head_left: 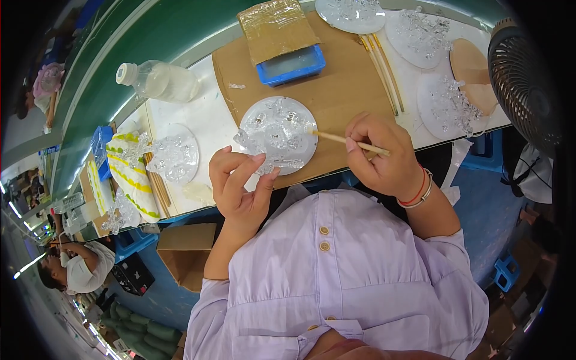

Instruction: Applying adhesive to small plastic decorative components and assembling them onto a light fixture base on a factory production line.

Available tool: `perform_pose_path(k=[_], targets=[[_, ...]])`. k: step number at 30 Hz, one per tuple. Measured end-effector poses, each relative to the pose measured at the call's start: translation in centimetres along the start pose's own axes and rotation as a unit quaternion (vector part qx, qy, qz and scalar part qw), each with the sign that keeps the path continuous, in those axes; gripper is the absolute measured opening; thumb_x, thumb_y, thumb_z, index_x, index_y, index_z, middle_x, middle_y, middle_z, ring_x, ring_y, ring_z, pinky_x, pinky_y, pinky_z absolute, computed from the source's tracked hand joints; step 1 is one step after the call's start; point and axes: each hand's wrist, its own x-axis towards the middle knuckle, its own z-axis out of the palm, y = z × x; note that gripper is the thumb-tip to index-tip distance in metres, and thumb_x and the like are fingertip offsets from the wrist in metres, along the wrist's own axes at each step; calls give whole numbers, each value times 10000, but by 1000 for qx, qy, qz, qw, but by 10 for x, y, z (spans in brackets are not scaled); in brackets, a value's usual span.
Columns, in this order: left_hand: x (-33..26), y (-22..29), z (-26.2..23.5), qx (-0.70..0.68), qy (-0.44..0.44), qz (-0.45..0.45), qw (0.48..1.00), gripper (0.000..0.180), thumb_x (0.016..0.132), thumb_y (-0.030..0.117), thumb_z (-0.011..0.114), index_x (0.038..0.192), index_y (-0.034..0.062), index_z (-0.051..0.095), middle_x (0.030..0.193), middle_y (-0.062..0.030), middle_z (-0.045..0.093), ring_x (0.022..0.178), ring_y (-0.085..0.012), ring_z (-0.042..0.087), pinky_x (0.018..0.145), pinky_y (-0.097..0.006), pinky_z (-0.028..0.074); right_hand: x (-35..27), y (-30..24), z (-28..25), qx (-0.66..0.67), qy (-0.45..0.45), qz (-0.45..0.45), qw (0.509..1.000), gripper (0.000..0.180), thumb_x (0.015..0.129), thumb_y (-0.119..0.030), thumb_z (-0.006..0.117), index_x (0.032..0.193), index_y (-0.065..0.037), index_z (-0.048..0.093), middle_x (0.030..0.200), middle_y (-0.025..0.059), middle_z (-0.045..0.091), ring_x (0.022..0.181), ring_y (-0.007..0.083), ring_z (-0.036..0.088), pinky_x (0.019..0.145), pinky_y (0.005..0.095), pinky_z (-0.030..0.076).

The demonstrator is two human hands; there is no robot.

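A single head-worn fisheye view looks steeply down from above the person's chest, so the lilac shirt fills the lower middle and both forearms enter from below. The camera faces forward and down onto the near edge of the workbench, which sits close and runs across the upper half. The left hand and right hand lie near the centre. Straight edges bow toward the dark rim, where a fan at right and a distant co-worker at lower left appear small and curved.
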Motion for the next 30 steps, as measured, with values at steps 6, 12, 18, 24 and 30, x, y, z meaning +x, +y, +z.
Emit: perform_pose_path(k=[6,12,18,24,30], targets=[[1,2,4,3,3,0,1000,382,657,49,818,1011,81,678,836,-50,599,834,-220,541,942,-433,397,0,-1,-3,23,16,9,1000,127,777,75,575,811,-10,487,737,129,574,624,221,566,550,288,437],[0,2,6,19,2,1,1000,381,648,54,825,998,92,680,827,-41,599,827,-219,535,926,-428,393,-9,-10,-17,34,-38,-5,999,115,786,76,574,829,-9,509,778,137,600,639,217,578,571,280,451],[4,9,16,40,-6,28,999,380,654,81,842,989,114,665,818,-24,593,811,-206,524,880,-400,386,-25,-12,-23,0,45,-1,999,157,782,82,600,901,6,530,855,173,625,720,264,617,640,298,493],[8,13,24,42,0,40,998,377,665,90,848,980,117,642,815,-16,592,790,-203,525,858,-388,378,-28,-4,-13,-22,30,-37,999,198,763,82,621,926,7,537,883,179,627,751,291,629,663,321,509],[9,15,23,40,0,42,998,384,672,75,841,990,108,629,823,-22,598,788,-203,529,871,-397,378,-28,-5,-12,-30,4,-29,999,242,712,98,626,912,-2,534,880,159,618,755,301,622,665,342,513]])
